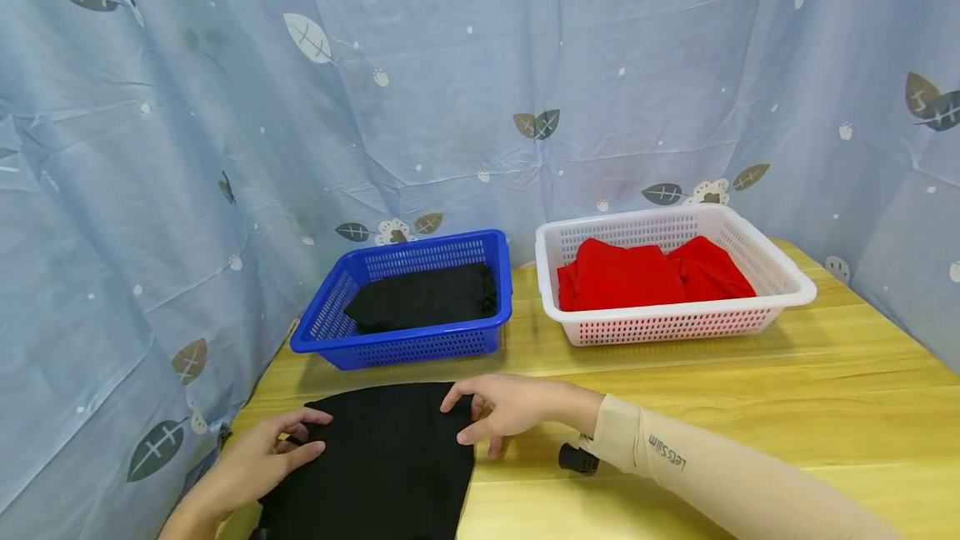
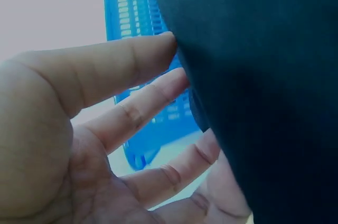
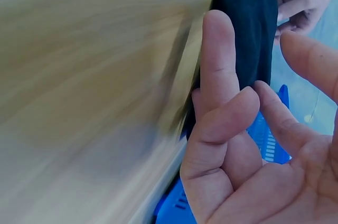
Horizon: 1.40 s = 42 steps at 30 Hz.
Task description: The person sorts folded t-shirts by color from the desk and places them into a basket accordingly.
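A black piece of fabric [image 1: 386, 461], seemingly a folded garment, lies on the wooden table [image 1: 750, 432] in front of the person. At its left edge is the left hand [image 1: 268, 455], thumb and index finger apart; in the left wrist view, fingertips touch or nearly touch the edge of the dark fabric [image 2: 264, 81]. The right hand [image 1: 512, 408] is at the fabric's upper right corner, index finger reaching over it and thumb spread away. Bent fingers of the right hand [image 3: 227, 139] show beside the cloth in the right wrist view, with no fabric visibly pinched.
Behind the fabric stands a blue basket [image 1: 420, 342] with folded black cloth [image 1: 427, 294] inside. To its right, a white basket [image 1: 675, 325] contains red cloth [image 1: 630, 273]. A small black object [image 1: 577, 458] is by the right wrist. A blue patterned curtain [image 1: 450, 90] hangs behind.
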{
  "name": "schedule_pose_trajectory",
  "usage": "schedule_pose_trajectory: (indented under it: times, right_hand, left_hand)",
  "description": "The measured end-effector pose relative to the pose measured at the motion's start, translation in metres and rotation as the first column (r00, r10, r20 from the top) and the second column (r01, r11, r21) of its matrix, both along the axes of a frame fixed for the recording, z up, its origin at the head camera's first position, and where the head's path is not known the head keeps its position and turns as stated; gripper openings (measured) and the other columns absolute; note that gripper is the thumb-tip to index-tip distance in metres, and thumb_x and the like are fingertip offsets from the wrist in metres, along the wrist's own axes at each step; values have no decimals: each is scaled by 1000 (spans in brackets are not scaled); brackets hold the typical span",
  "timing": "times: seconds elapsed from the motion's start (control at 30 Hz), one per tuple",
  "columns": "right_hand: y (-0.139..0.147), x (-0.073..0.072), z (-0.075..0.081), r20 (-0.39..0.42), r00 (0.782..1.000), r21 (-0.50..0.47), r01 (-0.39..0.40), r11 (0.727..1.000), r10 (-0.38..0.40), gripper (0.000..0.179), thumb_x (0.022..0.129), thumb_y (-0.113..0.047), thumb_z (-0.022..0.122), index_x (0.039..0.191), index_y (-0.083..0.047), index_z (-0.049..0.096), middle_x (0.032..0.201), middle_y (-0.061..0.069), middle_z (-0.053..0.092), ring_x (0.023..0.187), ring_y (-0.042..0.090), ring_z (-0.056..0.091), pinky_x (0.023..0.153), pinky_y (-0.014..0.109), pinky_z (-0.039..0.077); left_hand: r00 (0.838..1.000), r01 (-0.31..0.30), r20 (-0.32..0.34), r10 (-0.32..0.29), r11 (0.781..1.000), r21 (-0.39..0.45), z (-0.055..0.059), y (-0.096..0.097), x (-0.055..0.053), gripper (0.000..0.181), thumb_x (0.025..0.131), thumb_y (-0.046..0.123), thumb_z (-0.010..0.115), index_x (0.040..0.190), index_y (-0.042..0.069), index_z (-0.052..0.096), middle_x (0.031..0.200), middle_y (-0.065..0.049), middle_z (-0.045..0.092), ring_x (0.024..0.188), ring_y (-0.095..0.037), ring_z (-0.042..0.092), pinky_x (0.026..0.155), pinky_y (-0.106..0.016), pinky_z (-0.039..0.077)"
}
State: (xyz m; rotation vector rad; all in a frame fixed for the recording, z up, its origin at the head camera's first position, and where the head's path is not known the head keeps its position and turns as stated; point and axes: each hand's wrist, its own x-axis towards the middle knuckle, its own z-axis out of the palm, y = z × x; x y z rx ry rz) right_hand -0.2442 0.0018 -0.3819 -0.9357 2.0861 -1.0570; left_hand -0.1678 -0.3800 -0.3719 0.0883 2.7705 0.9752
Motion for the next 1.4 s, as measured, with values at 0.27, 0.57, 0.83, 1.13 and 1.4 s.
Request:
schedule_pose_trajectory:
  times: [0.27, 0.57, 0.83, 1.13, 1.4]
  right_hand:
    - [30, 0, 2, -11, 999, 12, 35, 999, -35, 42, 102, -20, 75, 142, -22, 62, 103, 9, 63, 73, 27, 80, 77, 28, 58]
    - [48, 5, 0, 34, 999, -54, 31, 998, -29, 39, 104, -16, 72, 142, -23, 65, 96, 14, 65, 73, 29, 81, 66, 28, 58]
    - [46, 12, -6, 154, 988, -126, 42, 991, -22, 44, 103, -15, 73, 144, -24, 62, 99, 16, 64, 73, 30, 80, 65, 26, 58]
    - [33, 14, -11, 231, 971, -179, -25, 984, 67, 47, 105, -17, 70, 150, -22, 58, 76, 27, 66, 66, 14, 78, 59, 23, 45]
    - [27, 16, -15, 238, 969, -205, -23, 979, 72, 46, 103, -9, 71, 147, -22, 63, 152, 12, 55, 61, 9, 73, 60, 21, 55]
  left_hand:
    - [993, 110, 32, -114, 988, 104, -1, 18, 1, 45, 104, 28, 72, 142, 6, 64, 123, -10, 69, 109, -25, 62, 79, -30, 56]
    - [986, 69, 140, -95, 982, 178, 0, 2, 1, 58, 109, 29, 64, 158, 2, 46, 115, -12, 69, 94, -25, 62, 66, -35, 53]
    - [952, 119, 228, -202, 935, 334, -8, 3, 1, 72, 112, 28, 60, 170, 12, 21, 108, -10, 71, 85, -21, 65, 68, -34, 55]
    - [916, 238, 186, -357, 853, 464, -13, 13, -1, 61, 111, 15, 60, 166, 7, 34, 145, -21, 63, 118, -30, 71, 94, -37, 61]
    - [926, 260, 152, -347, 874, 411, -18, 23, 0, 56, 108, 20, 65, 161, 13, 47, 159, -22, 51, 129, -8, 61, 99, -21, 52]
